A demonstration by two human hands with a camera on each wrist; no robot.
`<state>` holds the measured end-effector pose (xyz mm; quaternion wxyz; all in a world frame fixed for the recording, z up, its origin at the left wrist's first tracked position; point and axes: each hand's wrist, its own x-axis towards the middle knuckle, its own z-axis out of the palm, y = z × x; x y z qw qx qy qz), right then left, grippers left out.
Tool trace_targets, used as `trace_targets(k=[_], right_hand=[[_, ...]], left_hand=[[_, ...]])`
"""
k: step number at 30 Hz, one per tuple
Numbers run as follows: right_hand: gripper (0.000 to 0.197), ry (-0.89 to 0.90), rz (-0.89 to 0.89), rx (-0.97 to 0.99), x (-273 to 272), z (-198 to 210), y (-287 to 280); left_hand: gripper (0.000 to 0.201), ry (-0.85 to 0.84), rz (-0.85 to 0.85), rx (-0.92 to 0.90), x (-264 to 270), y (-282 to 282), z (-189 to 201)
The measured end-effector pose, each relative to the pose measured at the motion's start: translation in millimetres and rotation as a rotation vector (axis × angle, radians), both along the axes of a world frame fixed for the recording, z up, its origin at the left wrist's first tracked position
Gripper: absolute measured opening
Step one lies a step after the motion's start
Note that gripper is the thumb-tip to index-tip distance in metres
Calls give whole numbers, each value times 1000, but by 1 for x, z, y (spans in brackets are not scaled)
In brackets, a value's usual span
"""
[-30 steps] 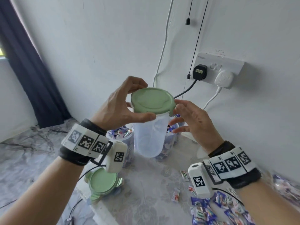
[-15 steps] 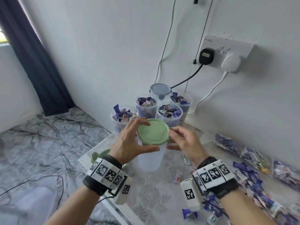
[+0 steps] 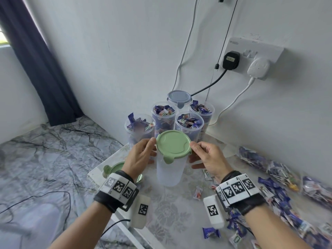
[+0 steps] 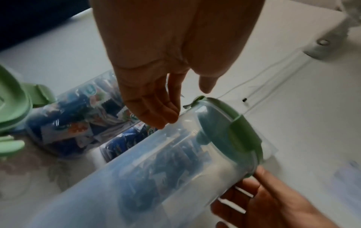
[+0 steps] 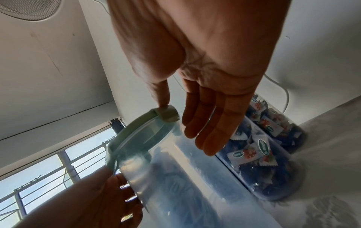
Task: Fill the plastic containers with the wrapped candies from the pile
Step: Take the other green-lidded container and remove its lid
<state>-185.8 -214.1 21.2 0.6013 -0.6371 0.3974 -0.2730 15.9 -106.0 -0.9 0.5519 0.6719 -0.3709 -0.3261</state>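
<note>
- Here, at the centre of the head view, we have the tall clear plastic container (image 3: pixel 169 169) standing upright on the floral-patterned tabletop (image 3: pixel 167 209), its long axis vertical and its pale green round clip lid (image 3: pixel 172 143) facing up; one clip tab hangs toward the bottom of the frame.
- Our left hand (image 3: pixel 139 156) holds the container's left side just under the lid, thumb at the rim; in the left wrist view the fingers look only loosely curved against the wall.
- Our right hand (image 3: pixel 206 159) is at the lid's right edge, its thumb pressing a clip tab in the right wrist view, fingers relaxed and extended beside the wall.
- We judge it empty, so light and easy to tip; the wall looks smooth, thin and slightly flexible. Best held around the upper body while the tabs are worked.
- Four open candy-filled clear containers (image 3: pixel 188 123) and a grey-lidded one (image 3: pixel 178 97) stand behind it; the pile of blue wrapped candies (image 3: pixel 287 212) lies at lower right.
</note>
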Motion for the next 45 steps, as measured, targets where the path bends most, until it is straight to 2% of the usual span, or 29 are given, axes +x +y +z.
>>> trace_targets(k=[3,8,12,17,21,25,29,33,37,43,45], right_hand=[[40,22,17,21,1,3,-2],[36,-18,34,81,5,2,-4],[28,-43,45,80,10,0,-4],[35,-45,70,131,13,1,-8],[39,-40,81,146,12,2,-10],[34,38,50,-7,12,2,-10],[40,115,8,-59,6,7,-9],[43,51,20,-88,1,12,-6],[43,42,73,-71,2,15,-4],[30,79,52,-39,6,13,-4],[32,104,64,-53,7,12,-4]], left_hand=[[48,159,-11,75,4,-6,4],[42,197,-36,97,10,-11,15],[41,293,-24,119,12,-7,19],[46,401,-2,106,11,-5,21],[41,275,100,72,5,-9,21],[40,228,125,61,-1,-9,20],[51,259,126,103,-4,-3,21],[62,205,86,208,-8,8,27],[55,259,-43,171,-15,15,28],[41,266,27,42,-6,10,27],[41,295,38,17,-3,9,25]])
